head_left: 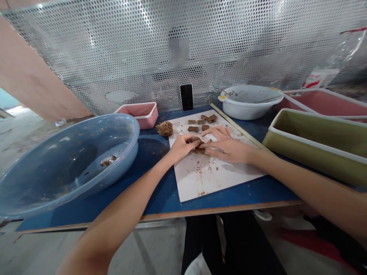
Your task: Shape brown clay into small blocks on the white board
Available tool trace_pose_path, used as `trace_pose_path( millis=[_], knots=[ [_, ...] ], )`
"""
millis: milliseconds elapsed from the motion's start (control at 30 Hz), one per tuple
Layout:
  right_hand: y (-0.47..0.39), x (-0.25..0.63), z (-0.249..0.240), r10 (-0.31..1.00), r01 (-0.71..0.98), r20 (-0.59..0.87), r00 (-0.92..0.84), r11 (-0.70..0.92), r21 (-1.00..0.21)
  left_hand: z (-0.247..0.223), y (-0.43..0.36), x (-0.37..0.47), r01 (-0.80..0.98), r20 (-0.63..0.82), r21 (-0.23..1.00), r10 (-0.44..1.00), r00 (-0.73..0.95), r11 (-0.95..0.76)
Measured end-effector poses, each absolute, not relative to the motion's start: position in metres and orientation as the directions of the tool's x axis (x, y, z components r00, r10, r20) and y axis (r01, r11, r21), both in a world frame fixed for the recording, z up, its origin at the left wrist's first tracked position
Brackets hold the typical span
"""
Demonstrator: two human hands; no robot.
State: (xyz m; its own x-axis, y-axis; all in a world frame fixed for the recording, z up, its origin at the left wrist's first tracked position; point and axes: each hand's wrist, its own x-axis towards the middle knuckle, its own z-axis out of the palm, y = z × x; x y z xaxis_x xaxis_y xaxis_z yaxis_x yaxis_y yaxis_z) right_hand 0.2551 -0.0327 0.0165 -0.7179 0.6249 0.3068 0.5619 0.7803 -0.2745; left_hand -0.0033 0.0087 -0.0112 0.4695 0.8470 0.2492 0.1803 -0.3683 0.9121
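Observation:
On a white board [192,187], my left hand [183,147] is closed around a small brown clay piece [200,150], partly hidden by the fingers. Reaching in from the other side, my right hand [225,144] has its fingers spread, with the index fingertip and thumb touching the same clay. Several small clay blocks [193,129] lie beyond the hands on the board. A rough lump of clay [164,129] sits at the board's far left corner. Brown crumbs are scattered around and in front of my hands.
At left a large blue basin [126,164] stands tilted, with a pink tray [149,116] behind. A phone [187,97] leans on the perforated metal screen [129,49]. To the right are a stick [237,128], a white basin [243,110], a green planter [312,152] and a bottle [323,74].

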Motion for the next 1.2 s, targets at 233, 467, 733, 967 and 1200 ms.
trace_pose_path(
  millis=[233, 467, 733, 967, 1200],
  knots=[
    [-0.0335, 0.253, 0.0177, 0.639, 0.571, 0.285, -0.715, 0.768, -0.289, -0.0097, 0.0073, -0.0026, 0.183, 0.239, 0.916, 0.854, 0.463, -0.356],
    [-0.0335, 0.2525, 0.0171, 0.646, 0.579, 0.277, -0.711, 0.762, -0.29, -0.0073, 0.0048, -0.0023, 0.183, 0.239, 0.917, 0.856, 0.459, -0.355],
    [-0.0321, 0.2554, 0.0141, 0.618, 0.551, 0.336, -0.711, 0.786, -0.279, -0.0072, 0.0045, -0.0027, 0.176, 0.241, 0.918, 0.854, 0.462, -0.354],
    [-0.0301, 0.2597, 0.017, 0.656, 0.587, 0.403, -0.639, 0.753, -0.296, -0.0071, 0.0042, -0.0029, 0.146, 0.216, 0.936, 0.851, 0.479, -0.319],
    [-0.03, 0.2621, 0.0203, 0.591, 0.55, 0.346, -0.729, 0.806, -0.217, -0.0078, 0.0048, -0.0032, 0.138, 0.237, 0.931, 0.846, 0.478, -0.339]
  ],
)
